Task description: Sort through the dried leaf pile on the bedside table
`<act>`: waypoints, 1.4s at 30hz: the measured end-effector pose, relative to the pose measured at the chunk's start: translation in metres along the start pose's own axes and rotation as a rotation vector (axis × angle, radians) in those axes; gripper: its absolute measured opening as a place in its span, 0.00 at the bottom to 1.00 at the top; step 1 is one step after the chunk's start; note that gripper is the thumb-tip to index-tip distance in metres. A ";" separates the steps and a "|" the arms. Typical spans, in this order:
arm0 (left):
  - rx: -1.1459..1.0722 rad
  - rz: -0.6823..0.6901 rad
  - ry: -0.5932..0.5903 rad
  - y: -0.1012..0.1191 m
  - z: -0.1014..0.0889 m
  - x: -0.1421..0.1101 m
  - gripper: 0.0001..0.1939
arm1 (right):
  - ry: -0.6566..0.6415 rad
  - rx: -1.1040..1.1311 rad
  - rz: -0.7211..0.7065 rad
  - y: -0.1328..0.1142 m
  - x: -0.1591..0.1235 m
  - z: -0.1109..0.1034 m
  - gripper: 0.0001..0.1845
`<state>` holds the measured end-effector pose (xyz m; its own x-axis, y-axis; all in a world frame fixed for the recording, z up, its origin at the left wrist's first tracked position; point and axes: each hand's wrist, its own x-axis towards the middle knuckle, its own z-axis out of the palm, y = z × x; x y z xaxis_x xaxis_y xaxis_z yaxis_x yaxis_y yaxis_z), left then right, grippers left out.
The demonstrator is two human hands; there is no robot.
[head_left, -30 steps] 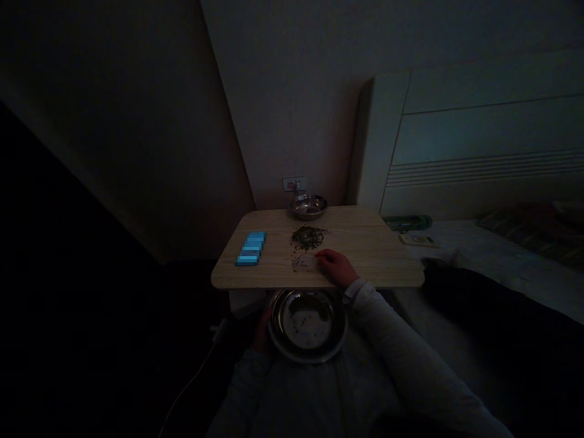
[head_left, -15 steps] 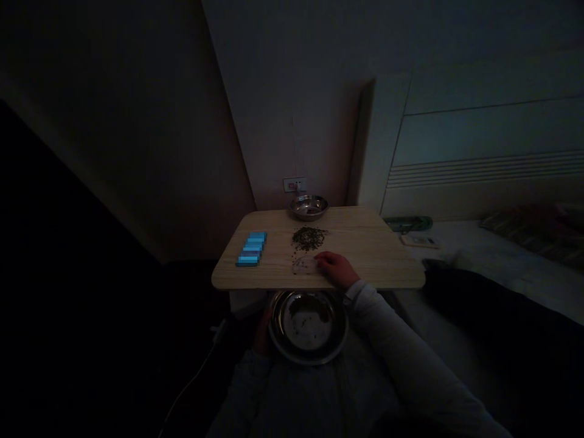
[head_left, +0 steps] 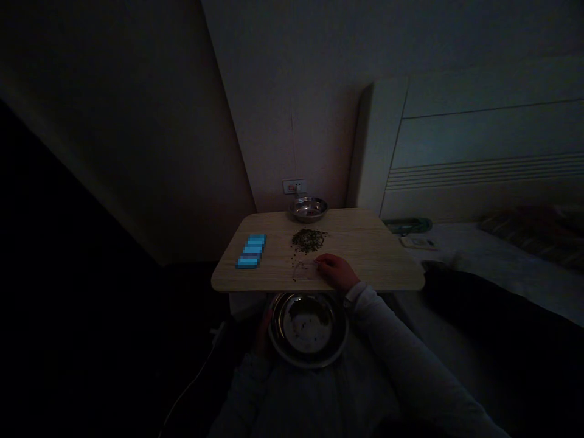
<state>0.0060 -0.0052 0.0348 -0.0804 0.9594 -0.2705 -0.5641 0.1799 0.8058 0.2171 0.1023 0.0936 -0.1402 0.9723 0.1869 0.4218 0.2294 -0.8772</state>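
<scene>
The right hand (head_left: pixel 336 271) pinches a clear piece (head_left: pixel 306 269) — thin, hard to make out — low over the near part of the counter (head_left: pixel 374 255). Just beyond it lies the pile (head_left: pixel 308 239) of small dark bits, with a small bowl (head_left: pixel 309 210) behind. The left hand (head_left: pixel 263 331) holds the left rim of the large bowl (head_left: pixel 308 330), below the counter's near edge; a few bits lie inside. The phone (head_left: pixel 252 251) rests left of the pile.

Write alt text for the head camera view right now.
In a dim room, a right hand pinches a clear thin object at a wooden table, near a pile of small dark bits. The left hand is at a large metal bowl below the table edge. A lit screen and smaller metal bowl share the table.
</scene>
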 end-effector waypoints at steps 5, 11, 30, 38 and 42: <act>-0.037 -0.041 0.064 0.005 0.013 -0.007 0.23 | 0.053 0.012 0.026 0.003 -0.001 0.002 0.12; -0.003 0.037 0.024 0.002 0.007 -0.005 0.19 | 0.006 0.005 0.019 0.001 -0.001 0.001 0.10; 0.003 0.040 0.048 0.003 0.007 -0.005 0.18 | -0.006 0.090 -0.014 0.004 0.000 0.001 0.11; -0.032 0.020 0.041 -0.005 0.002 0.000 0.20 | -0.018 -0.034 -0.040 -0.003 -0.002 0.001 0.13; -0.017 0.026 0.015 0.000 0.005 -0.001 0.21 | -0.063 -0.041 -0.023 -0.005 -0.003 0.000 0.13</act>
<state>0.0103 -0.0051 0.0376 -0.1076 0.9602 -0.2578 -0.5756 0.1512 0.8036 0.2149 0.0984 0.0974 -0.2062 0.9623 0.1774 0.4540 0.2547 -0.8538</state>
